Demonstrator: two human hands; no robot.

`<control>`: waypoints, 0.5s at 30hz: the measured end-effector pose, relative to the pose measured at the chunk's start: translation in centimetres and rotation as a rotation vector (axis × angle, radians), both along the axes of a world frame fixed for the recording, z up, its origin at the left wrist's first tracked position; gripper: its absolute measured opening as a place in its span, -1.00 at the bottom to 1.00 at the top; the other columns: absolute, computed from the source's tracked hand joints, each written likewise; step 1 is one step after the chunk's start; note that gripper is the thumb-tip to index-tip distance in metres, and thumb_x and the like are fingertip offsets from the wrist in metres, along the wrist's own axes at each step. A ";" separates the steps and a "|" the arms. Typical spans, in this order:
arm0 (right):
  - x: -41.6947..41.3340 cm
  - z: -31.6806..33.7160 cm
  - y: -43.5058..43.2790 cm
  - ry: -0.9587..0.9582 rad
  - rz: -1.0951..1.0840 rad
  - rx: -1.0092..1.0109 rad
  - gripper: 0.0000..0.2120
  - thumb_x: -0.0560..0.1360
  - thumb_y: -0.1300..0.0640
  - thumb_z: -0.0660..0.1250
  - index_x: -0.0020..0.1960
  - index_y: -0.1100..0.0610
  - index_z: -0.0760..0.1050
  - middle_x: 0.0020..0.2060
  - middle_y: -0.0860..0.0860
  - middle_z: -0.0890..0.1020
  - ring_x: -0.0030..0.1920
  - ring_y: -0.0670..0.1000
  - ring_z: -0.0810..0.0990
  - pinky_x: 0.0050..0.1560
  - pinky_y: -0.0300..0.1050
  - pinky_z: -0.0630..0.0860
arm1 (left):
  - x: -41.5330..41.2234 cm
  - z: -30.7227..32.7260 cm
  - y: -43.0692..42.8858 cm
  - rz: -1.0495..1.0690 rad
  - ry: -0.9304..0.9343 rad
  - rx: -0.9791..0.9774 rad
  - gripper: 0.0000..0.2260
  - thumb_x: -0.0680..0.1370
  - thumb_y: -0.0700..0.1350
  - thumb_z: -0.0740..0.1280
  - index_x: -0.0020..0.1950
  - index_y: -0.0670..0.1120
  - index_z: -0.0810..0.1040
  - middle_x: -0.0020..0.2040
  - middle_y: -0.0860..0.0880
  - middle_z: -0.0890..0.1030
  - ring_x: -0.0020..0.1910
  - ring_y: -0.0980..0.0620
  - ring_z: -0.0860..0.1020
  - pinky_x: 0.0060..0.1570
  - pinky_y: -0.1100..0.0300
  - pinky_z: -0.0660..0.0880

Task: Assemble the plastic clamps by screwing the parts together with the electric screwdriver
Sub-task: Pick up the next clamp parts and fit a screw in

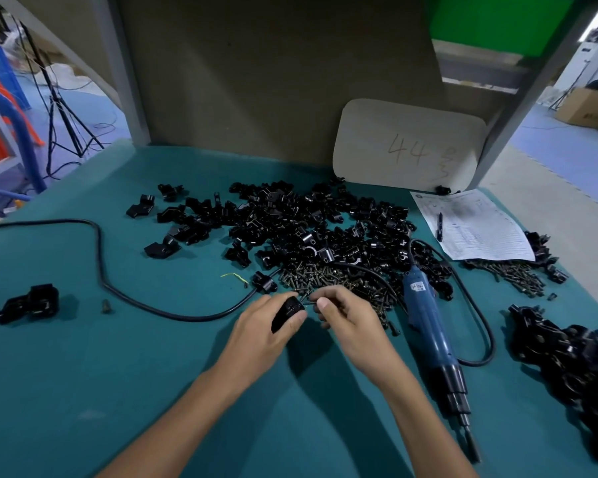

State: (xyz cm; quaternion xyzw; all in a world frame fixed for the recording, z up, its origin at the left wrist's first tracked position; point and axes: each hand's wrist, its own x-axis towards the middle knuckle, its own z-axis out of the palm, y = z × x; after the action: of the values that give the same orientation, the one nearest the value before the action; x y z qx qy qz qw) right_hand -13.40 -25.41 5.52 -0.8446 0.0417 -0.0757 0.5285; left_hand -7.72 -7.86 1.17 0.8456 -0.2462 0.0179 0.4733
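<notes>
A person's left hand (273, 322) is cupping a black plastic clamp (288, 312) just above the green counter (83, 374), its grip closed around the part with the face showing a small cross-shaped recess turned up toward the camera, while the right hand (342, 317) is pinching what appears to be a dark screw (309, 301) between thumb and forefinger, that grip closed to a fine point and the screw's tip meeting the clamp's edge. Judging by the task, the step in hand is seating a screw before driving it, and doing that well is likely calling for the screw to be lined up straight with its hole and started by hand so it is not going in crooked. The blue electric screwdriver (428, 326) is lying untouched just to the right of the hands, its bit pointing toward the person and its black cord (101, 267) looping away across the counter to the left. A loose pile of screws (328, 276) is sitting just beyond the fingers, backed by a wide heap of unassembled clamp parts (308, 219), and a darker mound of what may be finished clamps (567, 350) is gathering at the far right. A sheet of paperwork (473, 225) with a pen is resting near the counter's back edge.
</notes>
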 end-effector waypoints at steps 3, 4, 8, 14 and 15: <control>0.3 0.0 0.1 0.021 0.055 -0.064 -0.83 0.69 0.16 0.24 0.09 -0.04 0.58 -0.07 -0.06 0.67 -0.04 -0.04 0.64 0.02 -0.06 0.61 | -0.1 0.2 0.0 -0.020 -0.003 0.010 -0.71 0.61 0.13 0.32 0.29 0.09 0.57 0.01 0.12 0.57 0.01 0.15 0.52 0.03 0.18 0.48; 0.4 0.2 0.0 0.028 0.073 -0.073 -0.82 0.69 0.17 0.23 0.10 -0.04 0.58 -0.07 -0.06 0.67 -0.03 -0.04 0.64 0.02 -0.07 0.61 | -0.1 0.2 0.0 -0.031 0.001 0.018 -0.70 0.61 0.13 0.31 0.30 0.09 0.56 0.03 0.11 0.58 0.03 0.13 0.53 0.05 0.16 0.48; 0.9 0.7 -0.3 0.048 0.144 -0.090 -0.81 0.68 0.20 0.26 0.15 0.06 0.64 -0.01 -0.02 0.67 -0.06 -0.16 0.60 0.00 -0.24 0.52 | 0.0 0.1 -0.1 -0.071 0.001 0.111 -0.64 0.61 0.17 0.28 0.37 0.09 0.52 0.08 0.10 0.58 0.06 0.12 0.50 0.08 0.16 0.45; 0.9 1.1 -0.7 0.115 0.105 0.031 -0.91 0.63 0.13 0.36 0.04 0.07 0.65 -0.14 -0.01 0.69 -0.16 -0.09 0.63 -0.07 -0.15 0.61 | 0.0 -0.3 -0.2 -0.045 -0.031 0.156 -0.63 0.61 0.22 0.21 0.35 0.10 0.49 0.06 0.15 0.52 0.05 0.17 0.41 0.00 0.40 0.31; 1.0 1.2 -0.7 0.130 0.110 -0.043 -0.88 0.64 0.08 0.34 -0.03 0.05 0.63 -0.20 -0.02 0.66 -0.20 -0.10 0.60 -0.13 -0.13 0.59 | -0.1 -0.4 -0.2 -0.050 -0.045 0.169 -0.63 0.61 0.22 0.21 0.36 0.11 0.48 0.05 0.18 0.50 0.05 0.19 0.39 0.00 0.41 0.30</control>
State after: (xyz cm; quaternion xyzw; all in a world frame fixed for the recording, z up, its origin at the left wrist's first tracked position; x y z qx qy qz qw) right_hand -12.40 -26.08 6.73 -0.8599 0.0279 0.0076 0.5096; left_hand -7.84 -8.09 0.75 0.8754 -0.2785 0.0042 0.3950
